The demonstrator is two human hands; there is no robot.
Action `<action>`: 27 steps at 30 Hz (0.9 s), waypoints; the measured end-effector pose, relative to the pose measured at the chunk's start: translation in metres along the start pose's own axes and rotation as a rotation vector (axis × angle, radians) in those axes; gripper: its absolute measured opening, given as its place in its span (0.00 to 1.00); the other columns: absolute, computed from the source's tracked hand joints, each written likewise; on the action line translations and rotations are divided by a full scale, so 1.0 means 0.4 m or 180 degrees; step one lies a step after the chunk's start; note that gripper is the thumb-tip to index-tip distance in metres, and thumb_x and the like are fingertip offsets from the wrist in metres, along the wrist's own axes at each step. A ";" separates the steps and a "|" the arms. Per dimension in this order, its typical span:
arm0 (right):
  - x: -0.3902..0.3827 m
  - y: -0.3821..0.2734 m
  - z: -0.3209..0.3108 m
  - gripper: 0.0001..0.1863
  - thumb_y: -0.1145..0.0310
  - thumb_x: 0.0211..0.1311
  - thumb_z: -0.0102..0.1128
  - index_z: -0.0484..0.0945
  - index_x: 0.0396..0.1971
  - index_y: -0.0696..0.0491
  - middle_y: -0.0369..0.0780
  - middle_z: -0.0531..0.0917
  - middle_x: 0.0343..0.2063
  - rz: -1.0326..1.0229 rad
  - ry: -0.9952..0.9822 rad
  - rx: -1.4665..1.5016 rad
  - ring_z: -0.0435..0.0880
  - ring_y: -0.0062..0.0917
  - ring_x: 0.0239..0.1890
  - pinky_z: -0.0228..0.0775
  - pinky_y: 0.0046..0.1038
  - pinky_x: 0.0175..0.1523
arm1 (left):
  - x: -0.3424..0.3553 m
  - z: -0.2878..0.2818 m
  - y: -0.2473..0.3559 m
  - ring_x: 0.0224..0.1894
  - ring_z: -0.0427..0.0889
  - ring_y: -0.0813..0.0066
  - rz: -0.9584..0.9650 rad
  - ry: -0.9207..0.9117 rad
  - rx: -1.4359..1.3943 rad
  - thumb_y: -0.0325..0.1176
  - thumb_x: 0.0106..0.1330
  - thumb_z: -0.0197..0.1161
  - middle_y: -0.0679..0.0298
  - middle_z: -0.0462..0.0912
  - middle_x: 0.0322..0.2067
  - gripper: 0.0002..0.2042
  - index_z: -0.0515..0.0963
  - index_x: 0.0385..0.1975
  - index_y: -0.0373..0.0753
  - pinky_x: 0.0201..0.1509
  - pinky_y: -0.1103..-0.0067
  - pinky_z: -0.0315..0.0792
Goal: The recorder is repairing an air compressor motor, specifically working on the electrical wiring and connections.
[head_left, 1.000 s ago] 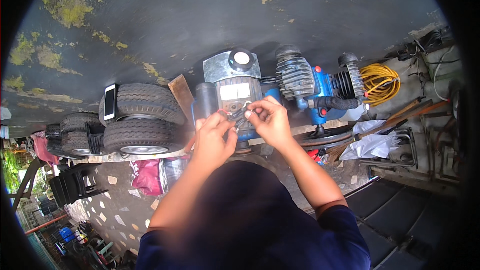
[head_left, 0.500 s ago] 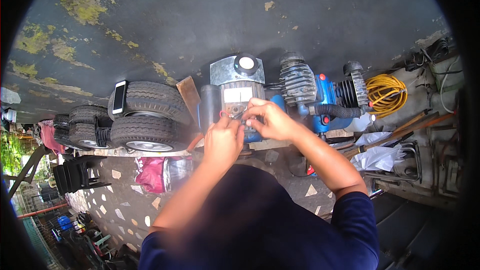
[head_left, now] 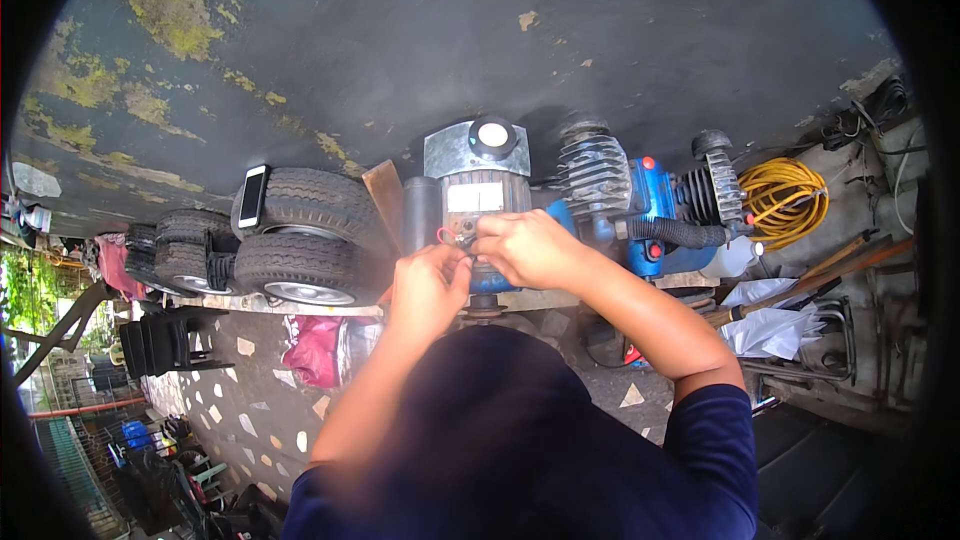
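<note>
An electric motor (head_left: 512,188) with a metal end cover and a pale label stands against the wall, a grey cylinder (head_left: 421,208) at its left side. Both of my hands meet at the wiring on the motor's near face. My left hand (head_left: 428,285) has thumb and fingertips pinched together just below a looped red wire (head_left: 441,235). From the right, my right hand (head_left: 535,248) reaches over with bent fingers closed close to the same wire. Whatever lies between the fingertips of either hand is too small and covered to make out.
Right of the motor stands a blue air compressor (head_left: 652,195) with finned cylinders, beside a coiled yellow hose (head_left: 785,202). Stacked tires (head_left: 310,202) lie to the left with a white phone (head_left: 255,196) on top. A wooden board (head_left: 384,198) leans between tires and motor.
My right hand has shifted slightly left and down, its fingers now more curled. My left hand has dropped a little to the left, showing more of the red wire. The view has tilted slightly.
</note>
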State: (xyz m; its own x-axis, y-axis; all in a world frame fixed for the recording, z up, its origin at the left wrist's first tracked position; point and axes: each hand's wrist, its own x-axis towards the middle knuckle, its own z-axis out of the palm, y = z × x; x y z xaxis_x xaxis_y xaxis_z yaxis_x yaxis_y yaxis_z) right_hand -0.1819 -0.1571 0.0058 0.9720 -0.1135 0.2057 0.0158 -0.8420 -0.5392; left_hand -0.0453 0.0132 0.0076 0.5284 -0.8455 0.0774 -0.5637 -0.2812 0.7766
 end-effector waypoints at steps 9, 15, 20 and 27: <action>-0.025 0.029 0.001 0.17 0.73 0.58 0.76 0.89 0.48 0.57 0.43 0.89 0.40 0.0303 0.0703 0.0836 0.88 0.38 0.44 0.81 0.36 0.51 | 0.011 -0.027 -0.035 0.33 0.87 0.58 0.0738 -0.0122 0.0222 0.22 0.67 0.69 0.53 0.85 0.32 0.06 0.88 0.41 0.32 0.43 0.69 0.82; -0.047 -0.012 0.100 0.13 0.77 0.57 0.72 0.90 0.44 0.55 0.42 0.87 0.39 0.0349 0.1133 0.0660 0.85 0.39 0.44 0.79 0.38 0.51 | 0.027 -0.043 -0.047 0.42 0.87 0.54 0.1219 -0.0381 0.0464 0.27 0.68 0.71 0.59 0.84 0.40 0.04 0.88 0.39 0.37 0.49 0.63 0.80; -0.050 -0.026 0.102 0.13 0.79 0.56 0.68 0.89 0.43 0.55 0.40 0.85 0.38 0.0414 0.1254 0.0508 0.84 0.39 0.45 0.80 0.39 0.52 | 0.027 -0.038 -0.071 0.41 0.87 0.55 0.1224 -0.0407 0.0497 0.24 0.65 0.71 0.58 0.84 0.36 0.07 0.88 0.42 0.36 0.48 0.65 0.80; -0.032 -0.041 0.075 0.09 0.72 0.60 0.68 0.90 0.40 0.51 0.38 0.82 0.40 0.0248 0.0719 -0.0300 0.81 0.35 0.48 0.75 0.41 0.53 | 0.045 -0.045 -0.082 0.35 0.86 0.62 0.1762 -0.0329 0.0654 0.23 0.64 0.73 0.58 0.84 0.34 0.06 0.88 0.39 0.35 0.40 0.72 0.80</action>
State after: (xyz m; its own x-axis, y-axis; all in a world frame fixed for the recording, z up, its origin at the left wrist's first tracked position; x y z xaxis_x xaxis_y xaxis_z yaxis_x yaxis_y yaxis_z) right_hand -0.1877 -0.1263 -0.0124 0.8922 -0.2859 0.3495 -0.0892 -0.8704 -0.4841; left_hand -0.0058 0.0154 -0.0053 0.0624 -0.9282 0.3668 -0.8542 0.1404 0.5006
